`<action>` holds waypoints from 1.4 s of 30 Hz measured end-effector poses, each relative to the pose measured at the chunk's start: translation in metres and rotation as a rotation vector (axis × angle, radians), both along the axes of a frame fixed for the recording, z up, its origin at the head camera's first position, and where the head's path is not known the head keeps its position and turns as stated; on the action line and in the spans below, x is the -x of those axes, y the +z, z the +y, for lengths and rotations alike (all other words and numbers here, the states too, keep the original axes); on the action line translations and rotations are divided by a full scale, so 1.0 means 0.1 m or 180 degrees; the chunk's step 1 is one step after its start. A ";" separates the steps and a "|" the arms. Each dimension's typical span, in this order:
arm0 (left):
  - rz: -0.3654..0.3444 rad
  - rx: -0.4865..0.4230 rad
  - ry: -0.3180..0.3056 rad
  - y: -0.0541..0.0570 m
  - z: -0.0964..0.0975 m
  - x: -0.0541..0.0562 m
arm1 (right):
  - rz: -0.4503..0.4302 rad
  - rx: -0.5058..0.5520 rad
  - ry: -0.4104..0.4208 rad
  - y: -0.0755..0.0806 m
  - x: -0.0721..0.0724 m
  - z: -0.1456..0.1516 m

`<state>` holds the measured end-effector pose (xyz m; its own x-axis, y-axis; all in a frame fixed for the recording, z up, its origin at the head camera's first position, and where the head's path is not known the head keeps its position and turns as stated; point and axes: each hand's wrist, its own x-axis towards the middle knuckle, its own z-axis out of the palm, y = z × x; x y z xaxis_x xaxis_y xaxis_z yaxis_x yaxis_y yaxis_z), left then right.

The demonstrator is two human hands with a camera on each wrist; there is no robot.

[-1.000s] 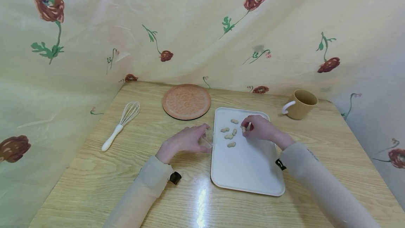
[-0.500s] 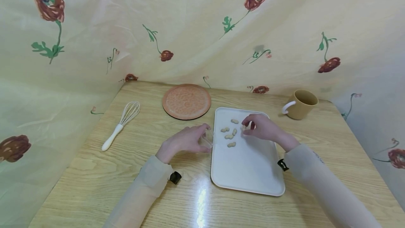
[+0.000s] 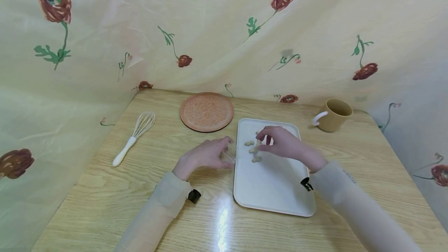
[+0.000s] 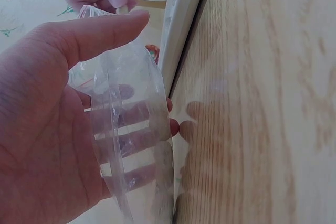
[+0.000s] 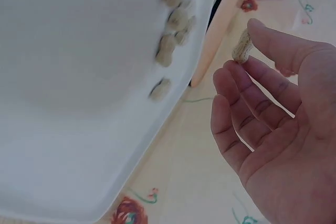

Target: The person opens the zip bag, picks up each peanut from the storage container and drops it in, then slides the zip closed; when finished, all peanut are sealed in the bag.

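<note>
My left hand (image 3: 206, 154) holds a clear plastic zip bag (image 4: 139, 72) beside the tray's left edge, thumb on one side and fingers on the other. Blurry brownish shapes show low in the bag in the left wrist view; I cannot tell what they are. Above the white tray (image 3: 273, 189), my right hand (image 3: 283, 143) pinches a peanut (image 5: 242, 46) between thumb and fingertips. Several unshelled peanuts lie on the tray, one being the peanut (image 3: 256, 159) nearest the front; the right hand partly covers others in the head view.
A round orange mat (image 3: 206, 112) lies behind the left hand. Far left rests a whisk (image 3: 131, 141) with a white handle. At the back right stands a tan mug (image 3: 334, 116) with a white handle. Floral cloth (image 3: 210, 30) hangs behind the wooden table (image 3: 168, 127).
My right hand has lifted the peanut from the tray and moved left with it, toward the bag. The left hand and bag stay in place.
</note>
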<state>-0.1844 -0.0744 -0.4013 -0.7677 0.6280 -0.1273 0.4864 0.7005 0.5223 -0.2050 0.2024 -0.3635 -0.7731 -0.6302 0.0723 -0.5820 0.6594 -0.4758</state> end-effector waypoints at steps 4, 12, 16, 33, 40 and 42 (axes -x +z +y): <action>0.0005 -0.0005 0.0000 0.02 0.00 -0.01 | -0.0009 0.0090 0.0110 -0.01 -0.04 -0.11; 0.0001 0.0022 -0.0010 0.01 0.00 0.00 | -0.0097 0.0161 0.0227 -0.03 -0.13 -0.35; 0.0019 -0.0001 -0.0031 0.01 0.00 0.00 | -0.0160 0.0142 0.0253 -0.06 -0.13 -0.43; 0.0011 0.0004 -0.0049 0.03 0.00 0.00 | 0.0049 0.0037 0.0396 -0.11 -0.17 -0.52; 0.0000 -0.0030 -0.0036 0.04 0.00 -0.02 | -0.0015 0.0071 0.0414 -0.13 -0.17 -0.51; -0.0009 -0.0037 -0.0033 0.04 0.00 -0.01 | -0.0035 0.0076 0.0411 -0.13 -0.17 -0.51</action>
